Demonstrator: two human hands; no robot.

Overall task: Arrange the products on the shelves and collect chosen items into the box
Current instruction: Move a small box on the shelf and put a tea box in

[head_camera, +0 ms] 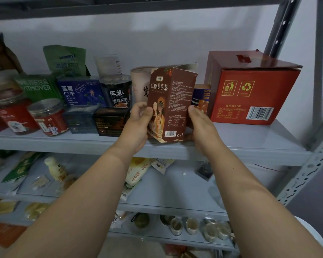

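Note:
A tall brown tea box [172, 101] with Chinese lettering stands upright at the front edge of the grey shelf [250, 146], its top flap open. My left hand [138, 123] grips its left side, thumb on the front face. My right hand [199, 123] presses against its right side and lower corner. Behind the tea box stand a beige tube [139, 82] and a blue packet [201, 97], both partly hidden by it.
A big red carton [250, 90] sits to the right on the same shelf. Left of my hands are a black box [110, 121], a dark jar [116, 91], a blue box [80, 92], red-labelled jars [48, 118] and green pouches [65, 58]. Lower shelves hold packets, a bottle and small cups.

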